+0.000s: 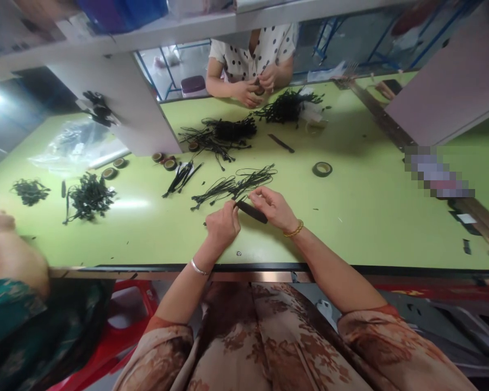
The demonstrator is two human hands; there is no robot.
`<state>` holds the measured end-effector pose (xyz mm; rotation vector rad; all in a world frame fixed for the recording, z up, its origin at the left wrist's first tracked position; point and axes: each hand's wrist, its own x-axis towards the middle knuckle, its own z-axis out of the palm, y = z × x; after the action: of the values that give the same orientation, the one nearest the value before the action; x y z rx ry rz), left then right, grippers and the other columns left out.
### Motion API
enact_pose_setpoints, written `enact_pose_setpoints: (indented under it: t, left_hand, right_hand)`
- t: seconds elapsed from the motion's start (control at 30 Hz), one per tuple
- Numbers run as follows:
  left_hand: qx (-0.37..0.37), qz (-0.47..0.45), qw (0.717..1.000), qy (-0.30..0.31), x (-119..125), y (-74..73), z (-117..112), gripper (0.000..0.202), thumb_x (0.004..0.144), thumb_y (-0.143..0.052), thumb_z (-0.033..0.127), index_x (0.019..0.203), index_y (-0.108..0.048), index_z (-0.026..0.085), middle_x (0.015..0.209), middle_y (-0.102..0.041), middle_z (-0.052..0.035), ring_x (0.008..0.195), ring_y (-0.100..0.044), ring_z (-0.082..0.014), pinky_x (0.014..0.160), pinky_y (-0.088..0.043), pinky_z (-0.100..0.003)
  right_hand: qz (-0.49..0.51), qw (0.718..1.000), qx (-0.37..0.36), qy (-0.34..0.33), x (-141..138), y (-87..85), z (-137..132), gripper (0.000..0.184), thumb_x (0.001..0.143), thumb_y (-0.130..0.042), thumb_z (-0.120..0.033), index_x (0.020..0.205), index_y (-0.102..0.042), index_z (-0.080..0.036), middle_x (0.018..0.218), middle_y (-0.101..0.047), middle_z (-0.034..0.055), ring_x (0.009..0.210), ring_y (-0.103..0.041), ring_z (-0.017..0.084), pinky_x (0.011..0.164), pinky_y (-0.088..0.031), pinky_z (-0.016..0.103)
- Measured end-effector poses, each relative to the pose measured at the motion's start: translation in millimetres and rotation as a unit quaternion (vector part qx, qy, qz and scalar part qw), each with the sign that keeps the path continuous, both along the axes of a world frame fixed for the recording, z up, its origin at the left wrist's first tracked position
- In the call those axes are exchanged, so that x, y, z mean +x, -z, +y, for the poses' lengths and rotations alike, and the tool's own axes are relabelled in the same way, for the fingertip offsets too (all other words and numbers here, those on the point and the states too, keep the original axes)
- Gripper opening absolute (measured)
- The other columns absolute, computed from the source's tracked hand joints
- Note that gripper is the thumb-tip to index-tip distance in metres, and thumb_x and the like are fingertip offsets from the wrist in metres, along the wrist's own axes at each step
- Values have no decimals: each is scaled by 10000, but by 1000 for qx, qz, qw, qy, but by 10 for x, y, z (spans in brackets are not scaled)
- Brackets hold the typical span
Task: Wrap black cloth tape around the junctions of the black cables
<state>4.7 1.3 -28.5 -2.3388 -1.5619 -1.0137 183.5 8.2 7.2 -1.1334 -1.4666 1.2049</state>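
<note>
My left hand [223,225] and my right hand [274,208] meet over the green table [362,217]. Both pinch a short black bundle [251,212] that lies slanted between them. The left fingers are closed on its left end, the right fingers curl round its right part. Just beyond my hands lies a loose spread of thin black cords [234,186]. A silver bangle sits on my left wrist and a gold bracelet on my right.
Across the table a person's hands [255,87] work on something small, with dark cord piles [287,106] beside them. A tape roll [322,169] lies to the right, more rolls [165,161] and cord heaps [89,196] to the left. Another person's arm [8,244] is at the left edge.
</note>
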Motion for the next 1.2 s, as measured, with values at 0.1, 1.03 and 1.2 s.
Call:
enact_pose_setpoints:
  t: [0.1,1.03,1.2]
  left_hand:
    - [47,-16,999,17,12,24,-2,267,989,-396,288,995,-619,141,664,-672,-57,502,-592,-142,509,-318,-273]
    - [121,45,978,165,-18,15,15,137,956,-430,157,982,-564,175,681,-610,-12,571,-569,-119,538,-328,-263]
    - [97,49,981,159,-19,4,2,171,974,-421,200,964,-589,169,694,-631,-22,584,-594,-115,547,-352,-250]
  right_hand:
    - [5,1000,-20,-19,13,19,18,490,840,-602,-649,1037,-608,-200,554,-461,-61,457,-384,99,445,-305,239]
    - [53,996,-16,-76,118,-97,15,446,733,-771,-543,699,-485,-202,522,-465,-75,452,-404,76,436,-324,220]
    - [87,995,-18,-43,83,-101,-17,439,714,-804,-491,690,-464,-213,513,-462,-79,434,-389,72,415,-309,220]
